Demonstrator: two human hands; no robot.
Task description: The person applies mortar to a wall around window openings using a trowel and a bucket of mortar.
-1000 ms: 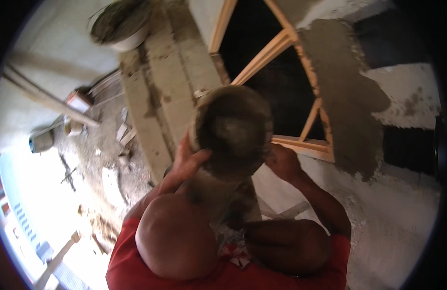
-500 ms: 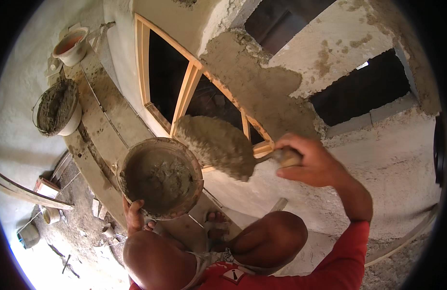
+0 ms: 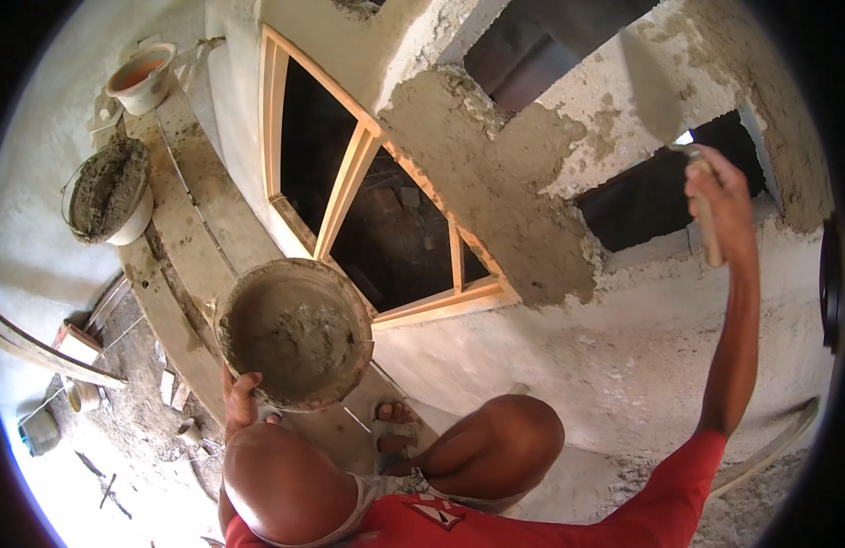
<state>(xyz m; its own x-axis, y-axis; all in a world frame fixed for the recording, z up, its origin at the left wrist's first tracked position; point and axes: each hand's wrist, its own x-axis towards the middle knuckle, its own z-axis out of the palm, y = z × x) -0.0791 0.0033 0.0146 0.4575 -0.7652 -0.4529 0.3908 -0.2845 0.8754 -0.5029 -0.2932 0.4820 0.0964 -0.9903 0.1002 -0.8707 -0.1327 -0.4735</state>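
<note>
My left hand [image 3: 238, 395] grips the side of a round, mortar-coated bowl [image 3: 295, 333] with grey wet mortar inside, above my bent left knee. My right hand [image 3: 719, 196] is raised at the right, closed on the wooden handle of a trowel [image 3: 653, 96]. The trowel's blurred blade points up over the pale wall strip [image 3: 591, 68] between two dark openings; I cannot tell whether it touches. Wet grey plaster [image 3: 496, 183] covers the wall beside a light wooden window frame [image 3: 482, 301] with dark gaps.
I squat on narrow planks [image 3: 180, 160]. A bucket of mortar [image 3: 126, 228] and a pale tub with orange interior [image 3: 137, 99] stand at their far end. Below on the left lie rubble [image 3: 171, 388], containers and a curved plank [image 3: 52, 352]. A bright area fills the lower left.
My view has swung toward the wall. My right hand left the bowl, appeared with a mortar-loaded trowel, then moved up and right to the wall. My left hand still holds the bowl.
</note>
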